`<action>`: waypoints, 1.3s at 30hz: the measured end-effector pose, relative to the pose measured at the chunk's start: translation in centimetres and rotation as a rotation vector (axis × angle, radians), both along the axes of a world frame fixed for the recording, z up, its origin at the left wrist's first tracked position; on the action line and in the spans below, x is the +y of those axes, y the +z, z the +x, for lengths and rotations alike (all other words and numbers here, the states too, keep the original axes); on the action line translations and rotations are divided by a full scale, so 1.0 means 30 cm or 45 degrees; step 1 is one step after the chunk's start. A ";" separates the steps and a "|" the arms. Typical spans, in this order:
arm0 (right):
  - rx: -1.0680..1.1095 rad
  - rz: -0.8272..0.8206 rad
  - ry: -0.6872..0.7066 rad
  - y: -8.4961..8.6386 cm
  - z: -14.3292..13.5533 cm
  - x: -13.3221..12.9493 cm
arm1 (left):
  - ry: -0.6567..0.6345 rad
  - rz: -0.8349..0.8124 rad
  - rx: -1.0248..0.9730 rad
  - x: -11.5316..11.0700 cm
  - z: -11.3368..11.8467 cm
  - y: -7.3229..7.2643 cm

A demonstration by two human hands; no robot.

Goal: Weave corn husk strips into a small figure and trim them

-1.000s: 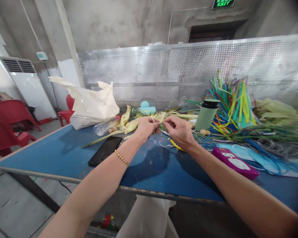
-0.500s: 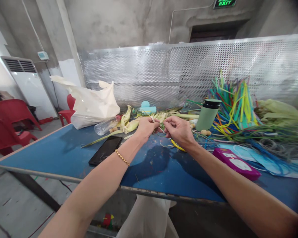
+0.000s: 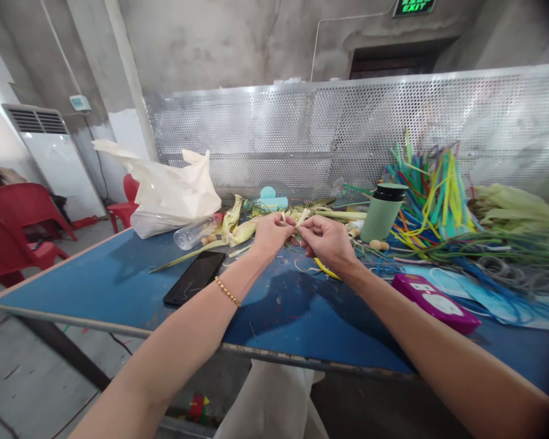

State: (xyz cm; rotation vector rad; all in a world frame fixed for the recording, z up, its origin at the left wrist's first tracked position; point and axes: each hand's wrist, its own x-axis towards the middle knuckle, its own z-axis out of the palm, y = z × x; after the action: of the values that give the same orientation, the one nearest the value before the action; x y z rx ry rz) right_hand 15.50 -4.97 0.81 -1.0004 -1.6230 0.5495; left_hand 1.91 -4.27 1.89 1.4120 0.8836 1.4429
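Observation:
Over the middle of the blue table (image 3: 274, 317), both of my hands meet with their fingertips almost touching. My left hand (image 3: 272, 236) is closed in a pinch, and a pale strip of what looks like corn husk (image 3: 302, 217) sticks up between the hands. My right hand (image 3: 328, 240) pinches the same strip from the other side. The fingers partly hide the strip, so its lower end is unclear. More husks (image 3: 242, 231) lie to the left of my left hand. A yellow curved piece (image 3: 327, 268) rests beneath my right wrist.
A black phone (image 3: 195, 278), a clear bottle (image 3: 192, 233) and a white plastic bag (image 3: 176, 192) are on the left. To the right stand a green tumbler (image 3: 380, 214), a purple box (image 3: 434, 303), face masks (image 3: 466, 289) and a heap of coloured strips (image 3: 443, 195). A perforated metal panel (image 3: 274, 140) rises behind.
My fingers have shifted slightly around the husk strip, and its pale end now shows more clearly between the hands. The things on the table have stayed put.

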 end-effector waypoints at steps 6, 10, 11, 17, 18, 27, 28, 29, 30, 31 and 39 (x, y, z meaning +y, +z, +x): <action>0.212 -0.090 0.065 0.019 0.000 -0.002 | -0.116 0.052 0.146 0.005 0.006 -0.016; 0.247 -0.154 0.055 0.026 -0.001 -0.004 | -0.082 0.093 0.198 0.020 0.008 -0.031; 0.238 -0.157 0.050 0.026 -0.001 -0.004 | -0.072 0.103 0.208 0.024 0.008 -0.033; 0.219 -0.146 0.024 0.024 0.002 0.002 | -0.047 0.122 0.250 0.024 0.002 -0.030; 0.219 -0.152 0.021 0.024 0.005 0.004 | -0.050 0.114 0.242 0.019 0.003 -0.026; 0.251 -0.173 0.057 0.023 0.017 0.013 | -0.275 -0.057 -0.067 -0.010 0.011 -0.012; 0.258 -0.174 0.055 0.022 0.017 0.013 | -0.299 -0.067 -0.094 -0.008 0.011 -0.013; 0.264 -0.178 0.053 0.022 0.017 0.014 | -0.326 -0.084 -0.118 -0.007 0.010 -0.014; 0.268 -0.181 0.052 0.021 0.017 0.015 | -0.351 -0.109 -0.139 -0.005 0.009 -0.014; 0.269 -0.185 0.055 0.020 0.016 0.015 | -0.371 -0.136 -0.152 -0.005 0.009 -0.014; 0.253 -0.183 0.083 0.030 0.019 0.010 | -0.332 -0.219 -0.127 -0.011 0.004 0.003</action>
State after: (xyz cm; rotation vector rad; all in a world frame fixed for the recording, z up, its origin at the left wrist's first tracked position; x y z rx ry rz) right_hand 16.09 -4.66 1.70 -0.9676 -1.4584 0.7942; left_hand 2.03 -4.61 1.98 1.2638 0.7133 1.2001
